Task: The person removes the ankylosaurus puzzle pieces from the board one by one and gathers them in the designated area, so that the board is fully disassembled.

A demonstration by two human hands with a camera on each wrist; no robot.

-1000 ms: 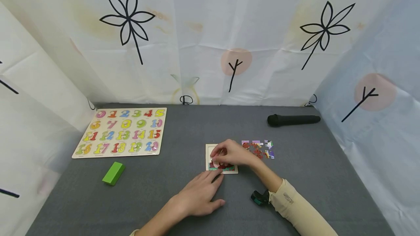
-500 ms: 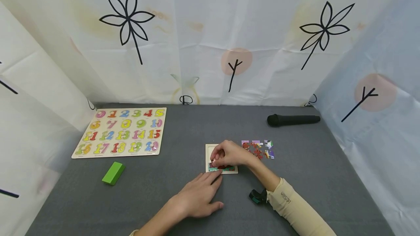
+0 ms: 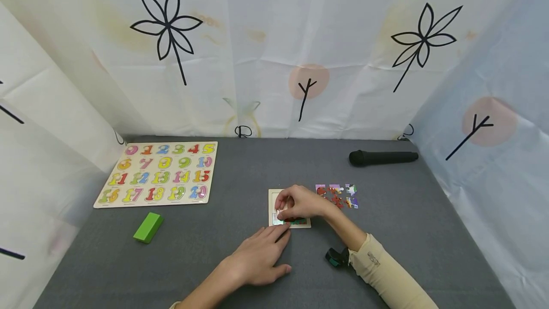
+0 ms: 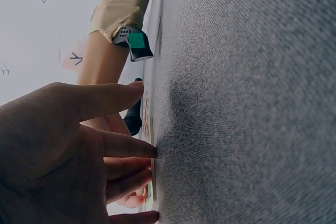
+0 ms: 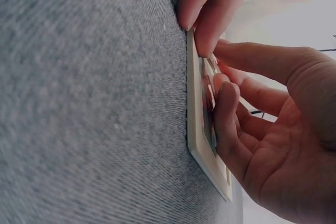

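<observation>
A small jigsaw puzzle in a pale wooden frame (image 3: 271, 204) lies mid-table in the head view, with red and green pieces along its near side. My right hand (image 3: 305, 201) is over it, thumb and fingertips pinching a puzzle piece (image 5: 210, 85) whose picture is mostly hidden. A whitish patch shows at the frame's near left corner, beside the fingertips. My left hand (image 3: 259, 256) lies with fairly straight fingers, its fingertips touching the near edge of the frame. In the right wrist view, left fingers (image 5: 210, 19) rest on the frame's end.
Several loose puzzle pieces (image 3: 336, 196) lie right of the frame. A wooden number board (image 3: 156, 170) is at back left, a green block (image 3: 148, 227) in front of it. A black microphone (image 3: 383, 157) lies at back right. Printed curtains (image 3: 274, 51) enclose the table.
The right fingertips have shifted slightly within the frame, and the near left corner has gone from reddish to whitish. The left hand has hardly moved.
</observation>
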